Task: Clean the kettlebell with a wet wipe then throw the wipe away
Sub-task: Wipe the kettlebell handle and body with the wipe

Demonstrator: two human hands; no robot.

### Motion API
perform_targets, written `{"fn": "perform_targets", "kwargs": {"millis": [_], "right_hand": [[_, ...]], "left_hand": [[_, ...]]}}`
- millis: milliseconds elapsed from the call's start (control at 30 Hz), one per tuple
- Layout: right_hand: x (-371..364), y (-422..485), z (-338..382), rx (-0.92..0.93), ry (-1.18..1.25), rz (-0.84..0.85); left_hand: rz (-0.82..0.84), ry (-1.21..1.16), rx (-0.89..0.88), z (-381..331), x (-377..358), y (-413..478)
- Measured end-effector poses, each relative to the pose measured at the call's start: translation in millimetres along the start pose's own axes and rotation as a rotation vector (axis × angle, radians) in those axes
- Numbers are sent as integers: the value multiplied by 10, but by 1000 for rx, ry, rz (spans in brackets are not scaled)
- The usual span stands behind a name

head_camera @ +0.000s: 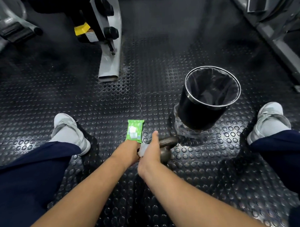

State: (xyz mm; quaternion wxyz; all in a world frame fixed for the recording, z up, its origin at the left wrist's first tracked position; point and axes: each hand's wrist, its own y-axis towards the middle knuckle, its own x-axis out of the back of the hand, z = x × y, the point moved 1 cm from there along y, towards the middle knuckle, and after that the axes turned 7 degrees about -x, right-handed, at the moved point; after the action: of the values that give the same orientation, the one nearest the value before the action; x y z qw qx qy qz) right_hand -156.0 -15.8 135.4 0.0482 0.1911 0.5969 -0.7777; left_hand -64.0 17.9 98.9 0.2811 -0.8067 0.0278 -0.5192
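The right hand (151, 151) holds a crumpled white wet wipe (142, 149) against the small dark, rusty iron kettlebell (166, 146). Its thumb points straight forward, and its other fingers bend down out of sight behind the back of the hand. The left hand (131, 148) reaches to the same place, touching the right hand, but its fingers are hidden. I cannot tell if it grips something or lies open.

The kettlebell stands on the black rubber floor with round studs (98, 105), between the person's legs, its curved handle toward the right. Just beyond the left hand lies a flat green packet of wipes with a white label (134, 131). A round black waste bin with a metal rim and a dark liner bag (208, 97) stands farther forward and to the right, near the kettlebell but apart from it.

Two grey sports shoes, left (69, 131) and right (268, 121), are planted wide on both sides below dark blue trouser legs (29, 177). The grey metal foot of a gym machine (110, 63) rests on the floor farther ahead.
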Motion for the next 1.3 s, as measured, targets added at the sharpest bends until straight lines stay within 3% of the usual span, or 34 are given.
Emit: {"fn": "perform_targets", "kwargs": {"millis": [100,233,367,500,733,833,1033,1200,1300], "right_hand": [[49,-68,264,-109,89,13],[201,-59,668,-70,203,-37],[226,40,502,-3,143,-85],[150,-6,237,-24,21,10],[312,-122,513,-14,130,13],[201,-113,358,-10,62,-31],[94,-187,98,-45,-18,62],[243,-147,540,-49,195,6],[267,-157,585,-1,201,-28]], "left_hand": [[7,-15,5,15,-9,0],[36,-52,14,11,-22,19],[39,-50,30,-11,-3,9],[8,-6,4,-34,9,-18],[28,-3,18,-72,25,-43],[20,14,23,-89,39,-53],[-5,17,60,-82,-1,-63],[4,0,23,-58,2,-40],[18,-12,30,-50,5,-40]]}}
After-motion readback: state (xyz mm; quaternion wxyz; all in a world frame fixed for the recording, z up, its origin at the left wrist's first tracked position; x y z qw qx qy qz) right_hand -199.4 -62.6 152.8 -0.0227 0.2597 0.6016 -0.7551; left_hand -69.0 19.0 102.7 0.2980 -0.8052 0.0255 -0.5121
